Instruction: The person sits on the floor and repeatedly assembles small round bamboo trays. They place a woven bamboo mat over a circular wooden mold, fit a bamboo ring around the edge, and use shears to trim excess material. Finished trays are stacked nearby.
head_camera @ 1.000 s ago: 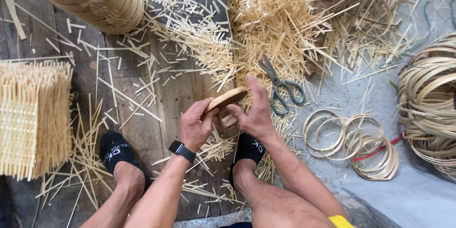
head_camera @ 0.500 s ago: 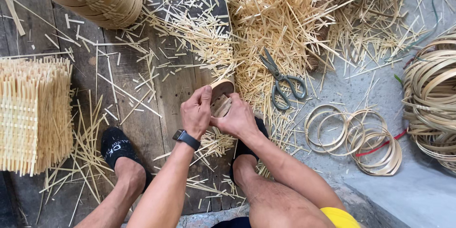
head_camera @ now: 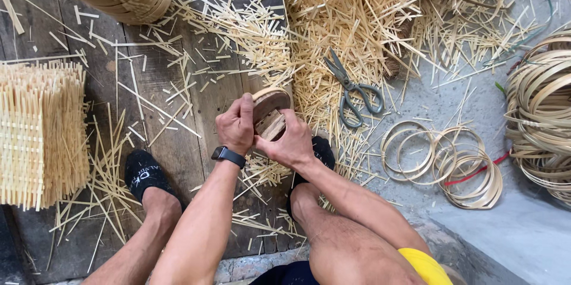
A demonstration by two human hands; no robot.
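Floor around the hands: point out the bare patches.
Bare grey concrete floor lies lower right, below the loose bamboo rings. A thinly littered plank strip sits left of the left hand. Crowded: the splint pile around the scissors.

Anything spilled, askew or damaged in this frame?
Nothing looks damaged. Loose bamboo slivers litter the plank floor, and the scissors lie open on the heap. Both hands, left and right, hold a small round bamboo frame upright.
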